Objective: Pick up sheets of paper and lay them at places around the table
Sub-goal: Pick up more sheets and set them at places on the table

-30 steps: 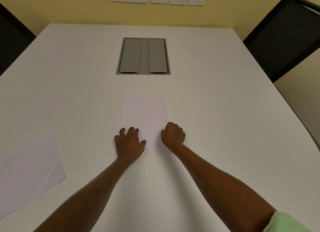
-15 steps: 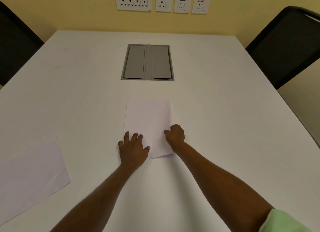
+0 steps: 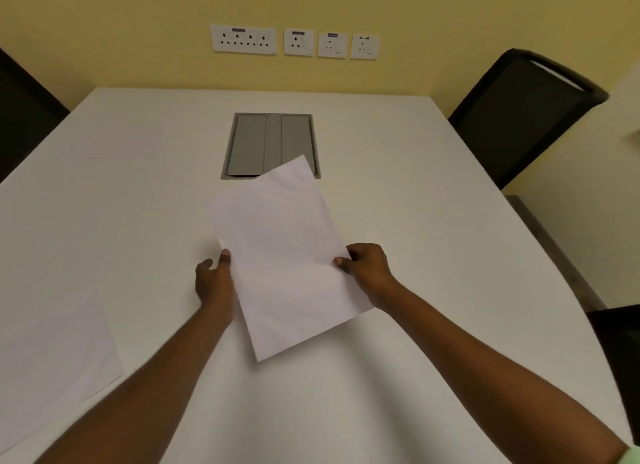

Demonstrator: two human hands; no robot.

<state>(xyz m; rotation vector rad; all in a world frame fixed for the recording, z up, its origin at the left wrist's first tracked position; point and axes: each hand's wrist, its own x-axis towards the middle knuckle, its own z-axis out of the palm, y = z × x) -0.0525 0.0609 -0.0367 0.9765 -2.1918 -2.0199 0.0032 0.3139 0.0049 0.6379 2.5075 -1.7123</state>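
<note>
Yellow wall with a row of sockets (image 3: pixel 294 43) backs a white worktop (image 3: pixel 433 221) that fills the view, with dark chairs at its left and right edges.

Going from the left: one sheet (image 3: pixel 52 359) lies flat at the near-left corner, and a second, faint one (image 3: pixel 117 141) lies flat farther back on the left side. Both look already placed. In the middle, a grey cable hatch (image 3: pixel 272 145) is sunk into the worktop.

Just in front of the hatch is the paper (image 3: pixel 287 256) in hand. Half a second ago it lay flat on the worktop under both hands; now it is lifted, tilted and turned so that its far corner overlaps the hatch's front edge. The left hand (image 3: pixel 214 280) has its thumb and fingers pinched on the sheet's left edge. The right hand (image 3: pixel 367 269) grips the right edge, thumb on top, fingers curled underneath. Both grasps are closed on the paper; neither hand rests on the worktop.

So the pick-up looks done, and the step now is the carry. Since the left side already holds two sheets, the bare right half seems the likely next place, though I cannot tell which spot is meant. A thin sheet held by its edges will sag and flutter, so it should be lowered flat and slowly, with one edge touching down first.
</note>
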